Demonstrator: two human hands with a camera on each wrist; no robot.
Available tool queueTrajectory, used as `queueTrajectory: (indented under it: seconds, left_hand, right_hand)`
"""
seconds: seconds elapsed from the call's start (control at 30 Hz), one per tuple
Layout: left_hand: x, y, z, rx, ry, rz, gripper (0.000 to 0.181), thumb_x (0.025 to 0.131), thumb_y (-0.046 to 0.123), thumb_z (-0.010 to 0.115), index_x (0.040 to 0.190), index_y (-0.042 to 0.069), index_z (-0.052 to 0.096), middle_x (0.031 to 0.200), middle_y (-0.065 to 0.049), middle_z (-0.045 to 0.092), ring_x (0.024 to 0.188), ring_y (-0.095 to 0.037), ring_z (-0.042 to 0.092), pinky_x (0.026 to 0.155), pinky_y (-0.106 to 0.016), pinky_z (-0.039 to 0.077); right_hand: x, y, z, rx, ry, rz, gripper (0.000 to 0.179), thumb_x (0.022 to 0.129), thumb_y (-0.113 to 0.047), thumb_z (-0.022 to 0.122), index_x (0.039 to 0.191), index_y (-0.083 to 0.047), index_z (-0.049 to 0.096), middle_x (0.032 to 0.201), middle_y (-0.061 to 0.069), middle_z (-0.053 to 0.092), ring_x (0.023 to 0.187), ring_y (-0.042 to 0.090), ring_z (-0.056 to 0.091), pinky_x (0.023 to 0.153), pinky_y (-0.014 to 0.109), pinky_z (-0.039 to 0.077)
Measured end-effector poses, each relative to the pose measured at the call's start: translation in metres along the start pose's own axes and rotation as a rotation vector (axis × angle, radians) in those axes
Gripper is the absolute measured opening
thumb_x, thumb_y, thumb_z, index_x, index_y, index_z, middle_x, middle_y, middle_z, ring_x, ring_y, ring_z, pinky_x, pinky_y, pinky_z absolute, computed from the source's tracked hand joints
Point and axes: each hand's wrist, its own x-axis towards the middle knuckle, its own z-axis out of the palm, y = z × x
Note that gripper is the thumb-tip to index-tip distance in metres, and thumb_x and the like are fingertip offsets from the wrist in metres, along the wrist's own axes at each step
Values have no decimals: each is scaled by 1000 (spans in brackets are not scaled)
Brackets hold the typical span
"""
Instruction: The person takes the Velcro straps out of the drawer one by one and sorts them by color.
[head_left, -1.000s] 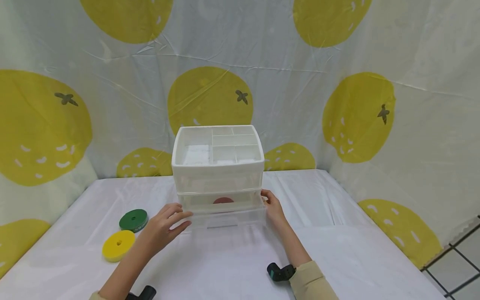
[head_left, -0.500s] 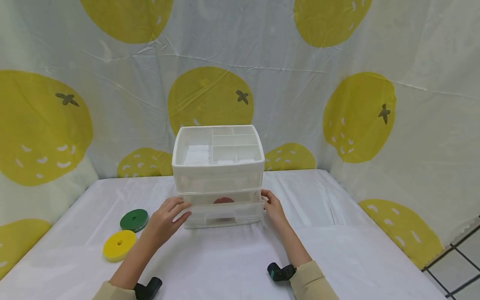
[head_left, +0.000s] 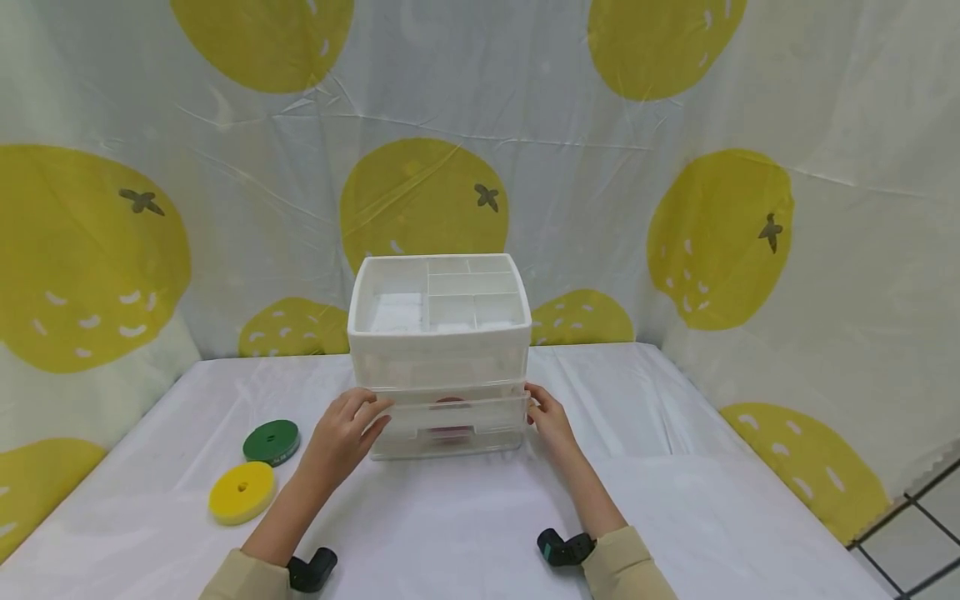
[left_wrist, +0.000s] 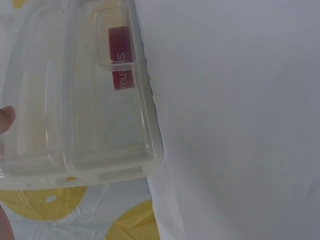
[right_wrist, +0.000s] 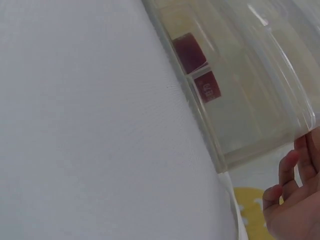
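Observation:
A white drawer unit [head_left: 438, 354] with clear drawers stands mid-table, its top tray divided into compartments. My left hand [head_left: 347, 427] grips the left front edge of the middle drawer [head_left: 480, 412]; the left wrist view shows only a fingertip [left_wrist: 6, 119] and a sliver of hand. On the opposite side, my right hand [head_left: 551, 423] holds the same drawer's right edge, its lower fingers loosely bent. That drawer's lip juts slightly forward. Through the clear plastic below shows a dark red thing [left_wrist: 121, 57] with white lettering. A reddish rounded shape [head_left: 450, 401] shows further up.
Left of the unit lie a green disc [head_left: 272, 442] and a yellow disc [head_left: 242, 493], each with a centre hole. White cloth [head_left: 450, 525] covers the table. A lemon-patterned sheet [head_left: 577, 208] hangs behind. Dark wrist cameras [head_left: 566, 547] sit on both wrists.
The protruding bottom drawer has slid back into the unit. Since then the middle drawer's front has come slightly forward. My left hand has moved a little right and up; the right hand barely moved.

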Motion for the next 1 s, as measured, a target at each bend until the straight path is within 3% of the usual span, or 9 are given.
queueTrajectory:
  seconds: [0.1, 0.23, 0.43, 0.53, 0.63, 0.67, 0.77, 0.87, 1.0]
  left_hand:
    - [0, -1, 2, 2, 7, 7, 23, 82, 14, 66, 104, 11, 63, 95, -8, 58, 91, -22, 55, 79, -35, 51]
    - [-1, -2, 6, 15, 16, 16, 20, 86, 17, 61, 105, 13, 63, 95, -8, 58, 90, -23, 56, 78, -35, 51]
    - [0, -5, 12, 36, 53, 55, 31, 74, 7, 72, 103, 13, 63, 92, -9, 58, 86, -26, 57, 75, -38, 51]
    - [1, -5, 14, 49, 68, 74, 15, 88, 15, 58, 102, 13, 63, 91, -9, 58, 85, -26, 57, 73, -38, 51]
    - [1, -6, 15, 62, 53, 80, 35, 99, 26, 30, 103, 14, 62, 92, -9, 57, 86, -26, 57, 74, -37, 49]
    - [0, -7, 16, 67, 50, 83, 36, 99, 26, 29, 104, 14, 62, 92, -10, 57, 86, -26, 56, 74, -37, 49]
    - [-1, -8, 16, 88, 40, 104, 17, 92, 12, 51, 106, 14, 61, 94, -11, 56, 87, -27, 56, 75, -37, 49]
    - [0, -9, 19, 101, 56, 140, 39, 71, -1, 71, 106, 13, 61, 94, -12, 56, 86, -29, 56, 73, -39, 50]
    - [1, -11, 22, 125, 80, 182, 46, 66, -5, 71, 108, 11, 61, 94, -13, 56, 85, -30, 55, 71, -39, 49]
  right_hand:
    - [-1, 1, 0, 15, 2, -11, 33, 88, -5, 47, 121, 0, 53, 101, 10, 56, 61, 6, 43, 54, 18, 29]
    - [-1, 1, -2, 13, -8, -7, 33, 92, -12, 46, 122, -1, 52, 71, 0, 52, 59, 11, 41, 49, 19, 25]
    - [-1, 1, -3, 49, -23, 26, 34, 95, -20, 45, 123, -3, 52, 59, -6, 44, 58, 14, 39, 47, 19, 23]
    - [-1, 1, -4, 64, -15, 21, 33, 95, -21, 46, 121, -3, 54, 59, -6, 44, 57, 11, 39, 48, 19, 24]
    - [-1, 0, -3, 74, -10, 23, 33, 95, -22, 46, 121, -3, 54, 60, -6, 44, 57, 10, 39, 48, 18, 25]
    - [-2, 0, -3, 72, -9, 27, 33, 95, -23, 46, 121, -4, 55, 60, -6, 44, 57, 9, 39, 49, 18, 25]
    - [-2, -1, -2, 62, -10, 35, 35, 95, -26, 47, 121, -4, 54, 60, -6, 44, 57, 9, 40, 49, 19, 25]
    - [-1, -2, -2, 59, -14, 43, 36, 94, -28, 47, 121, -4, 54, 61, -5, 44, 58, 8, 40, 49, 19, 25]
    - [0, -2, -3, 73, -27, 38, 37, 94, -29, 47, 120, -4, 54, 63, -2, 45, 58, 11, 38, 50, 20, 26]
